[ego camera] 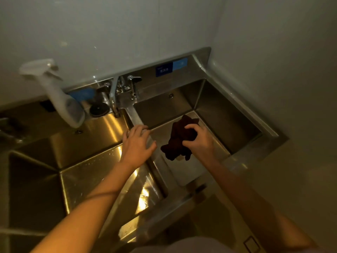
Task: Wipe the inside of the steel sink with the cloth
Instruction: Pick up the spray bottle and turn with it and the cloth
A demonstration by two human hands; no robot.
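Fingers of my right hand curl around the dark cloth — a bunched wad of it, with loose ends hanging out below my palm and poking up past my knuckles. I hold it inside the right basin of the steel sink, over the basin's floor; whether the cloth touches the steel I cannot tell. Just beside that grip, my left hand lies flat with its fingers spread and straight, resting on the divider between the two basins, holding nothing. Beyond my left hand, at the back of the divider, stands the faucet with its lever handles. Farther left, a white spray bottle leans at the back edge of the left basin — a round black stopper sits near its base. Blue labels are stuck on the backsplash behind the cloth.
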